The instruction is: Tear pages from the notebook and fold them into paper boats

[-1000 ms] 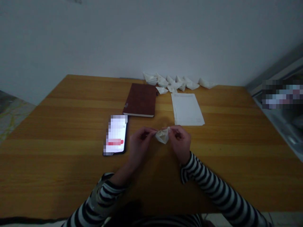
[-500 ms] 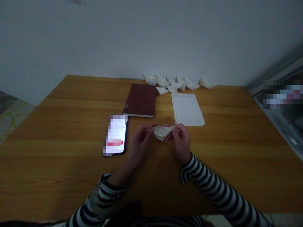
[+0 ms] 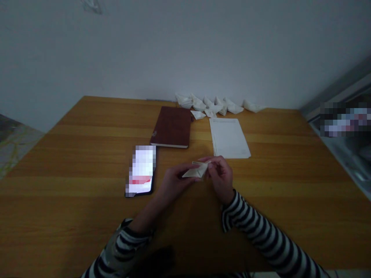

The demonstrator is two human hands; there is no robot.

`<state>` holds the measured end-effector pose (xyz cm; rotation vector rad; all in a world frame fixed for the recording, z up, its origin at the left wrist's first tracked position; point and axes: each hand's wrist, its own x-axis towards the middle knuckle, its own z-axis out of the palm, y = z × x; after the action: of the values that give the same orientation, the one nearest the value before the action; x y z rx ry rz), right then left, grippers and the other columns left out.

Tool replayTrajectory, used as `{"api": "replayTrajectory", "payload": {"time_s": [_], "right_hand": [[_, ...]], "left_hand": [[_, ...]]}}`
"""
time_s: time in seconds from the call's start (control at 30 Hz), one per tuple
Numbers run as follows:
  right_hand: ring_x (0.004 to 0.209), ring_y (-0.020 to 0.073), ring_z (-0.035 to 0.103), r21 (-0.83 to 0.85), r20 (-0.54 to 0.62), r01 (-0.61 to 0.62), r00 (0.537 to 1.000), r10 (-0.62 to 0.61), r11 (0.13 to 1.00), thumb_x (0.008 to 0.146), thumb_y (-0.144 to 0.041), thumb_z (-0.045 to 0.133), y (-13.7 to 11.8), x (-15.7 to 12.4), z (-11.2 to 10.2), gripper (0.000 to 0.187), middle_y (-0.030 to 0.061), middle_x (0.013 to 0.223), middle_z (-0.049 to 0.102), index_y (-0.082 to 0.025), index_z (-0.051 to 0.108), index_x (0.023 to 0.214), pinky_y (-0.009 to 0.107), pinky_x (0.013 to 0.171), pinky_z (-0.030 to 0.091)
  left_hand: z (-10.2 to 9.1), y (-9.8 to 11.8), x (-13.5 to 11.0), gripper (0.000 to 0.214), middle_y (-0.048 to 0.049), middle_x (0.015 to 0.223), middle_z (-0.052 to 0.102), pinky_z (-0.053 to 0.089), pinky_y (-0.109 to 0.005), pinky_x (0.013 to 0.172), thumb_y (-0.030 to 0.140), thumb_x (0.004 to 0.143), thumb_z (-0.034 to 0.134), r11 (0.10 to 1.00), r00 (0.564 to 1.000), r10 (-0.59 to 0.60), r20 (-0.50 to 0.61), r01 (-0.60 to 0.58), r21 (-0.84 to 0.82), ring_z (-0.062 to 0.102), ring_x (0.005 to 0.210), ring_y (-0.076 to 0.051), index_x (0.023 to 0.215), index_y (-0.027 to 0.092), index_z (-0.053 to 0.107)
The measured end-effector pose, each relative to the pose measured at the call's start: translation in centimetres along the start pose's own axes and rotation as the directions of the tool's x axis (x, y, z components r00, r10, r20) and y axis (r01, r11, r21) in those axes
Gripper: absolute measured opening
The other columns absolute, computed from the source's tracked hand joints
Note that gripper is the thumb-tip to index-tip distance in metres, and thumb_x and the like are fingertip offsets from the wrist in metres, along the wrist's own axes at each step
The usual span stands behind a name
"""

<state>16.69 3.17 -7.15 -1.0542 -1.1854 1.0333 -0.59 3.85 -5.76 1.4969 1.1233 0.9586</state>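
A small piece of folded white paper [image 3: 197,171] is held between my two hands above the table, its folds partly spread. My left hand [image 3: 174,178] grips its left and lower side, with some fingers hidden behind the paper. On the other side, my right hand [image 3: 222,173] pinches the right corner between thumb and fingers. Beyond the hands lies a stack of white paper sheets [image 3: 230,139]. Several folded paper boats [image 3: 198,102] stand in a row at the back of the table, by the wall.
A dark red notebook [image 3: 172,127] lies left of the sheets. Nearer, a phone [image 3: 141,170] with its screen lit rests left of my hands. The wooden table [image 3: 87,154] meets a pale wall [image 3: 185,46] at its far edge.
The folded paper has been turned, so its shape now points down to the left with its folds showing. My left hand has shifted its grip lower; my right still pinches the right end.
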Motion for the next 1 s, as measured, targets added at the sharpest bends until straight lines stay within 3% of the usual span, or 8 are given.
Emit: {"api": "replayTrajectory", "payload": {"time_s": [0.17, 0.33, 0.43, 0.53, 0.7, 0.83, 0.9, 1.0], "right_hand": [[0.048, 0.0078, 0.049, 0.058, -0.075, -0.101, 0.992, 0.105, 0.993, 0.093, -0.045, 0.058, 0.6, 0.7, 0.1, 0.023, 0.0028, 0.09, 0.072, -0.023, 0.055, 0.087, 0.021, 0.044, 0.042], [0.042, 0.0095, 0.048, 0.187, -0.042, -0.215, 0.973, 0.226, 0.959, 0.095, -0.05, 0.053, 0.9, 0.5, 0.6, 0.03, -0.0045, 0.055, 0.059, -0.021, 0.058, 0.091, 0.019, 0.041, 0.039], [0.044, 0.0115, 0.055, 0.243, -0.021, -0.26, 0.962, 0.273, 0.935, 0.095, -0.052, 0.052, 1.2, 0.0, 1.1, 0.031, -0.0004, 0.065, 0.068, -0.022, 0.057, 0.092, 0.022, 0.041, 0.045], [0.048, 0.014, 0.061, 0.307, -0.052, -0.281, 0.949, 0.311, 0.909, 0.092, -0.053, 0.056, 1.6, -0.3, 1.6, 0.03, 0.0031, 0.078, 0.073, -0.023, 0.055, 0.091, 0.026, 0.043, 0.05], [0.053, 0.0147, 0.064, 0.34, -0.01, -0.294, 0.949, 0.316, 0.893, 0.094, -0.052, 0.054, 1.8, -0.3, 1.6, 0.029, 0.0029, 0.084, 0.073, -0.023, 0.053, 0.092, 0.026, 0.046, 0.05], [0.051, 0.0125, 0.06, 0.23, 0.021, -0.257, 0.966, 0.259, 0.939, 0.093, -0.054, 0.055, 1.2, 0.0, 1.2, 0.033, -0.002, 0.064, 0.065, -0.022, 0.053, 0.087, 0.022, 0.048, 0.047], [0.048, 0.0103, 0.055, 0.191, 0.032, -0.258, 0.966, 0.257, 0.947, 0.087, -0.055, 0.064, 1.0, 0.2, 1.1, 0.034, -0.0049, 0.059, 0.061, -0.022, 0.054, 0.086, 0.02, 0.046, 0.043], [0.054, 0.0103, 0.058, 0.147, 0.041, -0.296, 0.955, 0.293, 0.944, 0.068, -0.05, 0.082, 1.0, 0.4, 1.2, 0.042, -0.0035, 0.067, 0.065, -0.02, 0.06, 0.088, 0.019, 0.047, 0.044]], "left_hand": [[-0.6, -0.3, 0.1, 0.015, -0.01, 0.108, 0.076, 0.058, -0.038, 0.086, 0.028, 0.086, 0.069, 0.946, 0.986, 0.161, 0.032, -0.163, 0.281, 0.072, 0.094, -0.024, 0.096, 0.023, 0.078], [-0.4, -0.2, 0.3, 0.023, -0.0101, 0.112, 0.074, 0.058, -0.036, 0.087, 0.023, 0.088, 0.065, 0.933, 0.983, 0.158, 0.093, -0.18, 0.312, 0.071, 0.099, -0.023, 0.107, 0.024, 0.076], [-0.2, -0.2, 0.3, 0.024, -0.0097, 0.111, 0.074, 0.059, -0.034, 0.082, 0.018, 0.082, 0.07, 0.927, 0.984, 0.15, 0.099, -0.174, 0.332, 0.072, 0.097, -0.024, 0.104, 0.025, 0.077], [-0.2, -0.4, 0.1, 0.017, -0.0095, 0.103, 0.076, 0.06, -0.032, 0.074, 0.016, 0.081, 0.068, 0.93, 0.988, 0.15, 0.024, -0.149, 0.336, 0.074, 0.086, -0.023, 0.091, 0.023, 0.08], [-0.6, -0.5, -0.1, 0.013, -0.0081, 0.094, 0.08, 0.06, -0.036, 0.074, 0.024, 0.081, 0.068, 0.98, 0.995, 0.005, -0.099, 0.015, 0.197, 0.075, 0.083, -0.026, 0.085, 0.022, 0.081], [-0.8, -0.3, 0.2, 0.019, -0.0073, 0.085, 0.08, 0.06, -0.038, 0.076, 0.034, 0.076, 0.075, 0.957, 0.928, -0.262, -0.264, 0.285, 0.052, 0.075, 0.081, -0.027, 0.083, 0.018, 0.079], [-0.9, -0.2, 0.3, 0.025, -0.0064, 0.084, 0.08, 0.059, -0.035, 0.074, 0.037, 0.072, 0.078, 0.945, 0.904, -0.302, -0.304, 0.326, 0.033, 0.074, 0.079, -0.026, 0.088, 0.017, 0.078], [-0.8, 0.0, 0.4, 0.039, -0.0059, 0.087, 0.079, 0.058, -0.031, 0.067, 0.038, 0.067, 0.082, 0.947, 0.91, -0.29, -0.298, 0.319, 0.05, 0.074, 0.077, -0.025, 0.1, 0.017, 0.075]]}}
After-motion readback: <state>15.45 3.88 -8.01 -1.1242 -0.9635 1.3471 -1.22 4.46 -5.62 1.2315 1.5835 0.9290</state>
